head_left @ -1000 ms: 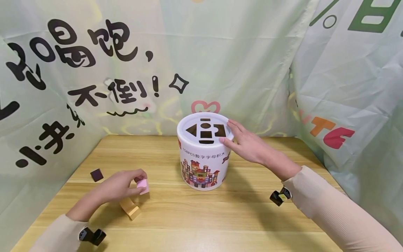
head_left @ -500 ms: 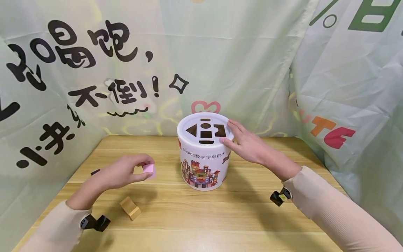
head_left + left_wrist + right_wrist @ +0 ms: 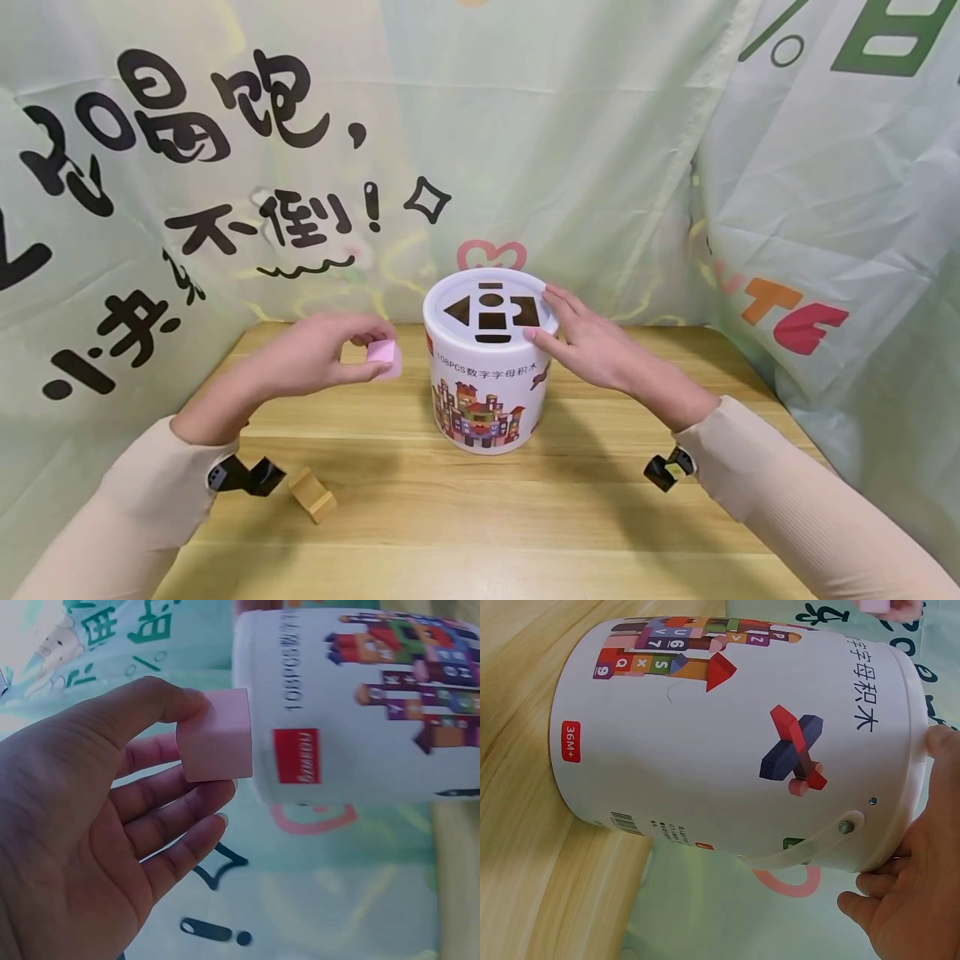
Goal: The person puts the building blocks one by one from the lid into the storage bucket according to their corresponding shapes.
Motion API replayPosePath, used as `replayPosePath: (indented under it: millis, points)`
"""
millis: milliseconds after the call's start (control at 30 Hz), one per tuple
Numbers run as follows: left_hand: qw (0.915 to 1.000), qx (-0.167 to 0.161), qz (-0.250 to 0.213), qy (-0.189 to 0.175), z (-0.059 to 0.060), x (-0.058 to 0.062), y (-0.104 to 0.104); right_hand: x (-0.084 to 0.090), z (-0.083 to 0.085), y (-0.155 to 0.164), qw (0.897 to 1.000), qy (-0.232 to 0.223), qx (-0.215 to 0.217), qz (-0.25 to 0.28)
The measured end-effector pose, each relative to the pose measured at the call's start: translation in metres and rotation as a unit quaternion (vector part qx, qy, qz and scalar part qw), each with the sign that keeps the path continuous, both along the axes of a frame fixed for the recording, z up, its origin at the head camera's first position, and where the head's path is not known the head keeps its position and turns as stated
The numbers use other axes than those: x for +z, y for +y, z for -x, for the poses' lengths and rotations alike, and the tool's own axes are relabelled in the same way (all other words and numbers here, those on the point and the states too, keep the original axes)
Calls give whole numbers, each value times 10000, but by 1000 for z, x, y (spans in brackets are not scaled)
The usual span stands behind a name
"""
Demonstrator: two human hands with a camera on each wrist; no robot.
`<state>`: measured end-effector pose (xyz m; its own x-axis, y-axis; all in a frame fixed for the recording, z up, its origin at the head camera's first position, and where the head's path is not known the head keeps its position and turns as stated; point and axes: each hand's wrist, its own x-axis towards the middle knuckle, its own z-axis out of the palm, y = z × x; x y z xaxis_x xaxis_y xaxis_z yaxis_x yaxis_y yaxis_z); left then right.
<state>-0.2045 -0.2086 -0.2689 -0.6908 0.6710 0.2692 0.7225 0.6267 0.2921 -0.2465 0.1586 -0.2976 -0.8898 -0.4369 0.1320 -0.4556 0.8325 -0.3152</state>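
Observation:
A pink cube block point(image 3: 217, 739) is pinched between the thumb and fingers of my left hand point(image 3: 322, 354), in the air left of a white bucket point(image 3: 487, 400). The bucket stands upright, with a printed block castle on its side. Its white lid point(image 3: 456, 335) has several shaped holes, among them a triangle, a circle and a square. My right hand point(image 3: 592, 346) rests against the lid's right rim, thumb on the near side and fingers behind. In the right wrist view that hand point(image 3: 922, 855) touches the rim above the bucket's handle point(image 3: 802, 851).
A yellow wooden block point(image 3: 312, 496) with a curved notch lies on the wooden table point(image 3: 480, 525), below my left forearm. Printed cloth point(image 3: 585, 167) hangs behind the table and along both sides.
My left hand has lifted the pink cube off the table and carried it up and right, closer to the bucket. The left arm now hides the dark block. My right hand has stayed put.

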Motion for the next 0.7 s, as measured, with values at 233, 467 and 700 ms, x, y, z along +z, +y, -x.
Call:
replayPosePath:
  millis: [233, 467, 700]
  points:
    - [9997, -179, 11, -191, 12, 25, 19, 0, 0, 0, 10000, 19, 41, 4]
    - [9984, -127, 82, -549, 23, 45, 39, -1, 0, 0, 10000, -4, 8, -22]
    - [9989, -133, 250, -387, 36, 58, 59, -1, 1, 0, 10000, 3, -2, -17]
